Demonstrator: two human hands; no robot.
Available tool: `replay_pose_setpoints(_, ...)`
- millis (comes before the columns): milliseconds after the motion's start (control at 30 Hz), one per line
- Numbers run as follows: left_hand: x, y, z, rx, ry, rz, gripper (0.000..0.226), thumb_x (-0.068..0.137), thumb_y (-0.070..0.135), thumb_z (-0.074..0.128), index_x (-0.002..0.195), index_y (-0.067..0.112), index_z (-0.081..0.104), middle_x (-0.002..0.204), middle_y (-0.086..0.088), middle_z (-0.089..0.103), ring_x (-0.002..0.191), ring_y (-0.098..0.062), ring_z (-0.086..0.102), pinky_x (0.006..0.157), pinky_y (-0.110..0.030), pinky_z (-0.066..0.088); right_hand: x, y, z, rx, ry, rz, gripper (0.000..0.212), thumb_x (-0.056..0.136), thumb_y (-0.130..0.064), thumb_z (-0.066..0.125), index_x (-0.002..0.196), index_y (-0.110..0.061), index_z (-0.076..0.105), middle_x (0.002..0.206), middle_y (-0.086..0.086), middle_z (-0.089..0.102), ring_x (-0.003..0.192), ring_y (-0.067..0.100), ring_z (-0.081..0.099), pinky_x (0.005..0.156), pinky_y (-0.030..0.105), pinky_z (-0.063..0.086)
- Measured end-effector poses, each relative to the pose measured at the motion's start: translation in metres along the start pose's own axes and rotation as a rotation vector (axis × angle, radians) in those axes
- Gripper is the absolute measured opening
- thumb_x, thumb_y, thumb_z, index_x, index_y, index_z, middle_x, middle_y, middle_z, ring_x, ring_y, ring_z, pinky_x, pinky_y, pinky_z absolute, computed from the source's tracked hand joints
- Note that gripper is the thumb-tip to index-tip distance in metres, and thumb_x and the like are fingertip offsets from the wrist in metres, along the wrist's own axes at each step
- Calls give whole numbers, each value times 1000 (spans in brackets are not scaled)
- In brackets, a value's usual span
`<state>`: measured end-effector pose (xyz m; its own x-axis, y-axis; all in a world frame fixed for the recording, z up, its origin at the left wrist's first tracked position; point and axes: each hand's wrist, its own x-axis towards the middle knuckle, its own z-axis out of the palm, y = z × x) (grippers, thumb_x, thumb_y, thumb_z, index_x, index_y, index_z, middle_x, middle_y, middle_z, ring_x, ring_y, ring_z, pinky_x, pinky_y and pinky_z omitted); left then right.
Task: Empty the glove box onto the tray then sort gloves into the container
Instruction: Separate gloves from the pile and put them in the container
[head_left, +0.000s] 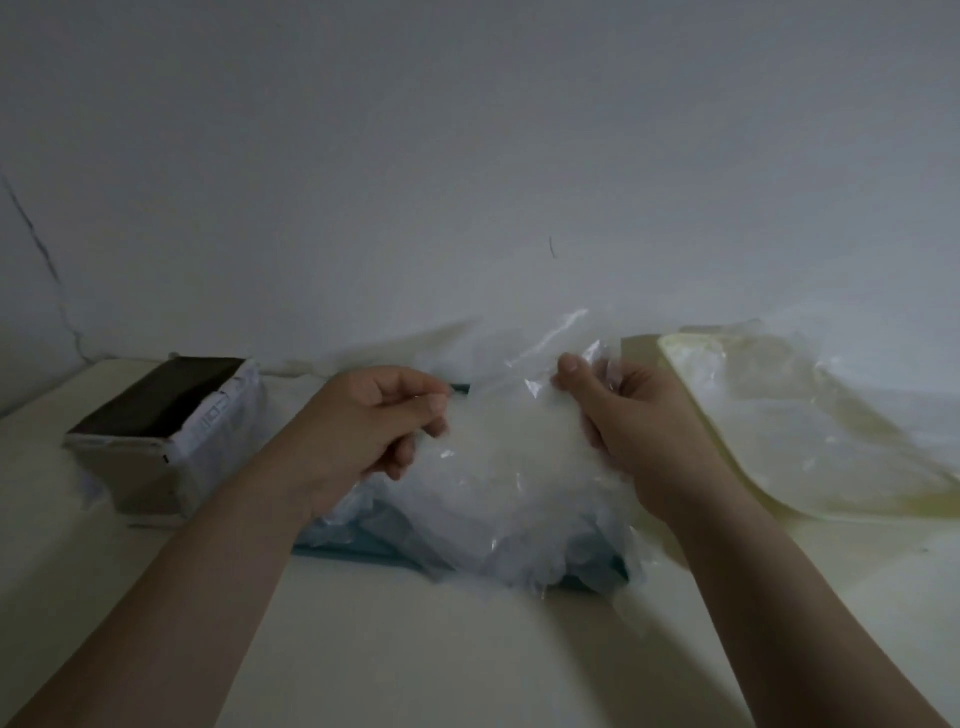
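Above the teal tray (363, 552) heaped with clear gloves (519, 525), the left hand (384, 415) and right hand (636, 415) each kept a closed pinch grip on opposite edges of one plastic glove (511, 415), seemingly to peel it free for sorting, while the glove box (171, 421) stood left of the tray.

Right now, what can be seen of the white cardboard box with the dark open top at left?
The white rectangular cardboard box stands upright on the pale table, near the wall, left of the teal tray and apart from it. Its top is open; the inside is dark, contents not discernible. Blurred grey print marks its right side. Neither hand touches it: the left hand and right hand pinch a clear plastic glove over the tray.
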<state>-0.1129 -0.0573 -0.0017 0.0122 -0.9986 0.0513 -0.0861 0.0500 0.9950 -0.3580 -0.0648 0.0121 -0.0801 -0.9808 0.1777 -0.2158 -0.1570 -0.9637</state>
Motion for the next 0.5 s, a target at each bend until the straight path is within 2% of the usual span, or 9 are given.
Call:
replay_pose_setpoints(67, 7, -8, -2, 122, 144, 108, 10, 98, 5, 67, 98, 10, 75, 79, -11, 75, 50, -14, 60, 47, -25, 50, 0, -1, -2, -129, -8, -57, 37, 100, -46, 62, 84, -17, 77, 48, -1, 57, 40, 5, 48, 42, 16, 39)
replay_pose_setpoints(133, 11, -17, 6, 265, 200, 258, 13, 97, 5, 68, 93, 15, 75, 79, -3, 75, 62, -12, 68, 59, -25, 57, -1, -4, -5, -303, -109, -69, 36, 100, -48, 60, 84, -21, 76, 55, 0, 67, 42, 4, 53, 44, 15, 45)
replay_pose_setpoints(167, 11, -22, 11, 370, 178, 350, 15, 96, 5, 69, 92, 18, 76, 84, 4, 76, 73, -7, 70, 69, -24, 58, -1, -5, -6, -374, -195, -56, 32, 100, -47, 60, 87, -22, 75, 59, 0, 71, 44, 5, 55, 47, 18, 49)
replay_pose_setpoints(233, 16, -38, 24, 686, 62, 497, 17, 96, 11, 70, 105, 24, 78, 113, 18, 73, 105, 3, 65, 97, -18, 50, -2, -7, -11, -462, -369, -14, 20, 101, -39, 60, 96, -24, 73, 67, -1, 74, 47, 10, 57, 51, 24, 54)
replay_pose_setpoints(300, 22, -53, 35, 914, -107, 407, 28, 99, 25, 66, 126, 30, 70, 139, 22, 58, 130, 2, 51, 115, -22, 38, -4, -8, -14, -528, -518, 1, 17, 101, -22, 57, 102, -30, 73, 75, -5, 76, 54, 11, 64, 54, 22, 55)
replay_pose_setpoints(333, 24, -57, 39, 970, -159, 338, 35, 98, 32, 63, 132, 32, 65, 143, 19, 57, 133, -4, 51, 116, -28, 40, -4, -9, -14, -551, -574, -17, 27, 99, -13, 55, 102, -32, 74, 79, -7, 76, 61, 11, 69, 57, 21, 56)
replay_pose_setpoints(400, 25, -62, 45, 973, -203, 246, 32, 92, 36, 62, 124, 36, 62, 127, 13, 66, 118, -14, 62, 102, -32, 51, -4, -11, -16, -577, -641, -46, 39, 91, 1, 54, 93, -30, 78, 83, -9, 76, 75, 10, 73, 63, 22, 58)
replay_pose_setpoints(467, 24, -65, 48, 983, -214, 227, 23, 88, 24, 66, 105, 39, 66, 103, 17, 69, 98, -13, 67, 85, -23, 52, -4, -14, -19, -620, -694, -57, 40, 83, 5, 56, 87, -27, 79, 84, -6, 77, 83, 14, 75, 69, 27, 61)
replay_pose_setpoints(500, 24, -67, 51, 976, -206, 251, 25, 87, 19, 66, 103, 39, 68, 99, 16, 70, 93, -10, 66, 82, -20, 50, -4, -15, -20, -666, -725, -62, 39, 81, 6, 57, 87, -25, 80, 85, -5, 77, 85, 15, 75, 73, 29, 62)
